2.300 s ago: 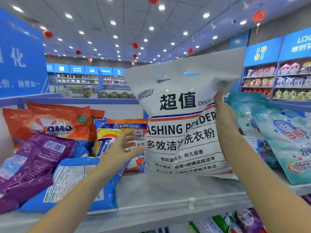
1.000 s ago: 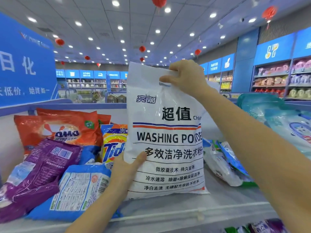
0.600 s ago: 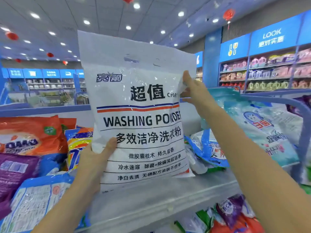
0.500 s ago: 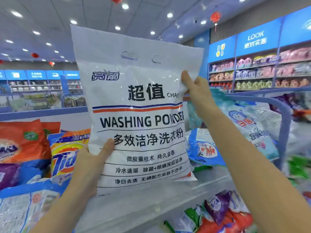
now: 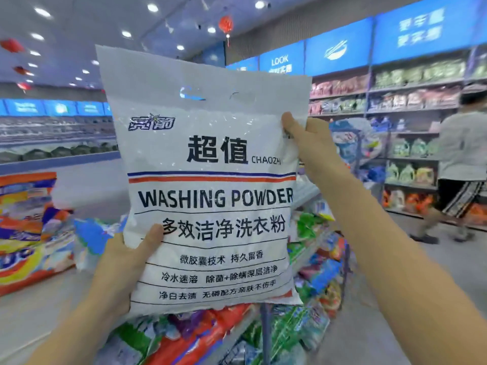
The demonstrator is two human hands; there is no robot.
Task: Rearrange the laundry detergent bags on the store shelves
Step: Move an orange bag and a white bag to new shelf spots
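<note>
On the far left an orange and yellow detergent bag is lying on the pale shelf top. The left hand is gripping the lower left edge of the white washing powder bag, thumb pressing across its front. The bag is showing bold black "WASHING POWDER" lettering, blue and red stripes, and a cut-out handle near its top. It is being held in the air, upright, long axis vertical, printed face toward the camera. The right hand is pinching its upper right edge.
</note>
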